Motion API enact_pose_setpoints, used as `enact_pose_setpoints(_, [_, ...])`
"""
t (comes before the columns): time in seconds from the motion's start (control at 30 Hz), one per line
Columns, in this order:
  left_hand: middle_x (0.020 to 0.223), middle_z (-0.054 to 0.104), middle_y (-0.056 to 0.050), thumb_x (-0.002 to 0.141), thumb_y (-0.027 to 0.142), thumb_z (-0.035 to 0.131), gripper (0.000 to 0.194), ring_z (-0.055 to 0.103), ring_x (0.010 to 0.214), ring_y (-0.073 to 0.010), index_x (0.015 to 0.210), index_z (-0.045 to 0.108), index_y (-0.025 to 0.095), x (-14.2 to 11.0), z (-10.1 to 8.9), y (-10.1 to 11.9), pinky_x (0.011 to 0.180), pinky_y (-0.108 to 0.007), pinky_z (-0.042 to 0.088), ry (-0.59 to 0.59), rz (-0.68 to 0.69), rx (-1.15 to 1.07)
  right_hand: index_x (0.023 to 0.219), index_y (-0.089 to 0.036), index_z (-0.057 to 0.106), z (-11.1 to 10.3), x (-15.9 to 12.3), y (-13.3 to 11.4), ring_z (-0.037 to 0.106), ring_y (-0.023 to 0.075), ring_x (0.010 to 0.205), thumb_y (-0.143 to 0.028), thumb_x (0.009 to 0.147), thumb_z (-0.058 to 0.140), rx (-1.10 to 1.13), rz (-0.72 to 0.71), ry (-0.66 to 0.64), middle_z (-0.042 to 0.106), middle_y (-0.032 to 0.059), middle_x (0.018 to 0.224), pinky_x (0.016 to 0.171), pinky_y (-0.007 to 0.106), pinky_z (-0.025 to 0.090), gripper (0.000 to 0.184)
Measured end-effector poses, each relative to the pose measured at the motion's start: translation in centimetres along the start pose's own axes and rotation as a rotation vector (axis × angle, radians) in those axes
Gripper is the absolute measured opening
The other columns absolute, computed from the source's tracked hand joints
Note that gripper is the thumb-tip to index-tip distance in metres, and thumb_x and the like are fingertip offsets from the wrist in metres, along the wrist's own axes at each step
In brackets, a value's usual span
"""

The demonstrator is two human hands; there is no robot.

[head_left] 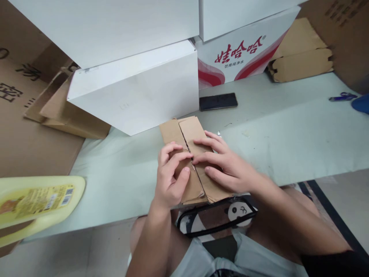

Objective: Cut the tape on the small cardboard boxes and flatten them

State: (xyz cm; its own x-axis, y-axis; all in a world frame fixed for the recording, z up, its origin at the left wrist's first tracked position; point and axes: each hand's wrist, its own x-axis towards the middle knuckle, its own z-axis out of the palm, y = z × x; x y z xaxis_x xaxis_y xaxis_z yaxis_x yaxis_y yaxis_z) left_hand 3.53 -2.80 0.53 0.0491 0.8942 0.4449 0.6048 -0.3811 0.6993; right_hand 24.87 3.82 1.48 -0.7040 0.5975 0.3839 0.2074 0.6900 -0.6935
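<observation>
A small brown cardboard box (191, 126) lies at the table's front edge, its two long top flaps folded down to meet at a dark middle seam. My left hand (170, 175) rests on the left flap, fingers bent and apart, with the index fingertip at the seam. Across the right flap, my right hand (221, 163) is spread, its fingertips pressing near the same seam. Neither hand is wrapped round anything. Just below the box, a clear pouch (216, 217) with black edging and a panda print sits at my lap.
White boxes (161, 84) stand behind, one with red lettering (239, 52). A black phone (218, 101) lies before them. Left are a yellow bottle (43, 200) and an opened carton (72, 111); right are a flattened carton (302, 65) and a blue-purple tool (343, 97).
</observation>
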Motion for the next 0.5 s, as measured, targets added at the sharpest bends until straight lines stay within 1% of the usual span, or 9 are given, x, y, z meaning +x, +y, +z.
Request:
enact_pose_setpoints(0.2, [0.132, 0.056, -0.008, 0.104, 0.034, 0.052, 0.023, 0.054, 0.135, -0.0262, 0.117, 0.069, 0.026, -0.07, 0.01, -0.02, 0.124, -0.05, 0.043, 0.003, 0.004, 0.007, 0.119, -0.021, 0.07, -0.04, 0.01, 0.0, 0.044, 0.0315, 0.155, -0.021, 0.099, 0.05, -0.001, -0.015, 0.003, 0.06, 0.0176, 0.15, 0.133, 0.066, 0.025, 0.028])
enact_pose_setpoints(0.3, [0.131, 0.056, -0.009, 0.104, 0.036, 0.051, 0.024, 0.054, 0.134, -0.0265, 0.116, 0.069, 0.026, -0.06, 0.0, -0.01, 0.124, -0.05, 0.044, 0.0, 0.002, 0.026, 0.12, -0.022, 0.07, -0.07, 0.01, 0.02, 0.044, 0.0315, 0.155, -0.022, 0.099, 0.05, -0.004, -0.009, -0.003, 0.06, 0.016, 0.151, 0.133, 0.067, 0.025, 0.028])
enact_pose_setpoints(0.5, [0.13, 0.057, -0.009, 0.102, 0.032, 0.053, 0.022, 0.055, 0.134, -0.0266, 0.116, 0.069, 0.027, -0.01, -0.02, 0.03, 0.125, -0.052, 0.043, -0.002, 0.008, 0.019, 0.12, -0.022, 0.07, 0.05, 0.01, 0.09, 0.046, 0.0311, 0.154, -0.022, 0.099, 0.05, 0.005, -0.014, 0.01, 0.061, 0.0168, 0.149, 0.134, 0.065, 0.025, 0.028])
